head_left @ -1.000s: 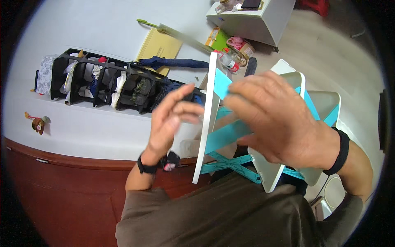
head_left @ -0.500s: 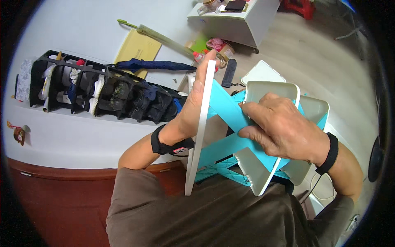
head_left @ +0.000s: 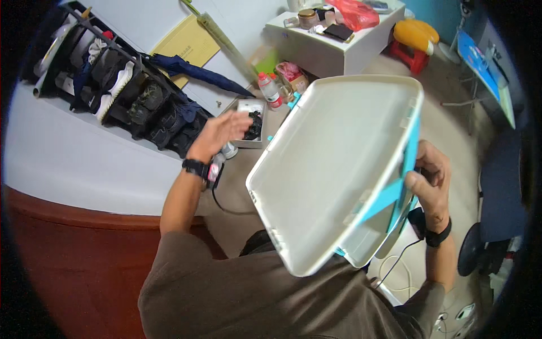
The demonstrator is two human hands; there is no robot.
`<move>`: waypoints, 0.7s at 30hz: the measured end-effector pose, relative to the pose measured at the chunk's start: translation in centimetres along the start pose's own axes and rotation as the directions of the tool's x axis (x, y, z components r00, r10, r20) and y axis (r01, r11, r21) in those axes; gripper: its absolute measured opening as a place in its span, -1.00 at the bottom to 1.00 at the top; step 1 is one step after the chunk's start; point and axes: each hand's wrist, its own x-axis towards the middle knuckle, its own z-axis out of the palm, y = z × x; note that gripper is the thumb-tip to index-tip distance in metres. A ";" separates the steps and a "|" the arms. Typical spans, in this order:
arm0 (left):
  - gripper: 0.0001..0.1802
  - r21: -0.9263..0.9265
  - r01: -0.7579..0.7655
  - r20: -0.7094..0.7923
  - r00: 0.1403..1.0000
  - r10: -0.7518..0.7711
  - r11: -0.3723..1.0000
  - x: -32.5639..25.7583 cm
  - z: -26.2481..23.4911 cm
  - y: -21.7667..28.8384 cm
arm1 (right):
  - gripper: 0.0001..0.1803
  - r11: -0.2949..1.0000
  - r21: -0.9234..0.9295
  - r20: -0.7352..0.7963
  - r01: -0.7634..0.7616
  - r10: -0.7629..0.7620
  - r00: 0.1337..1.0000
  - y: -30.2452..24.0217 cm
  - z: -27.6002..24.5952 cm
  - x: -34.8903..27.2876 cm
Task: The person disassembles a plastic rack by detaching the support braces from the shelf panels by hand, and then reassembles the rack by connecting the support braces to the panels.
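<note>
My right hand (head_left: 428, 178) grips the right edge of a large white plastic panel (head_left: 333, 164) with light blue legs or struts behind it, held tilted in front of my chest. It looks like a folding plastic stool or table seen from its flat side. My left hand (head_left: 221, 131) is raised to the left of the panel, fingers spread, holding nothing. It hovers near a small white box (head_left: 248, 121) with dark items inside on the floor.
A black shoe rack (head_left: 121, 93) full of shoes stands at the left by the wall, with a dark folded umbrella (head_left: 195, 70) beside it. A white low cabinet (head_left: 333, 42) with clutter on top is ahead. A plastic bottle (head_left: 270, 90) and a yellow-topped red stool (head_left: 415, 37) are also there.
My left hand has let go of the panel and swung out to the left. The panel has turned from edge-on to its flat white side, now held only by my right hand.
</note>
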 end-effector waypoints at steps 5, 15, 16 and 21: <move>-0.41 -0.233 -0.193 0.040 0.977 0.207 0.953 0.8 3.4 -6.7 | -0.62 0.968 0.217 -0.501 0.124 0.001 0.865 5.7 -4.6 -1.1; -0.44 -0.373 -0.542 0.428 0.620 0.658 0.753 5.1 16.7 4.0 | -0.49 0.931 0.360 -0.597 0.064 0.177 0.782 8.3 -6.7 -1.8; -0.45 -0.264 -0.591 0.478 0.607 0.635 0.762 4.7 17.3 4.7 | -0.49 0.925 0.376 -0.582 0.052 0.191 0.791 8.2 -6.4 -2.1; -0.47 -0.077 -0.753 0.510 0.533 0.675 0.653 1.7 19.9 8.4 | -0.50 0.872 0.489 -0.471 -0.015 0.278 0.837 8.4 -4.7 -3.5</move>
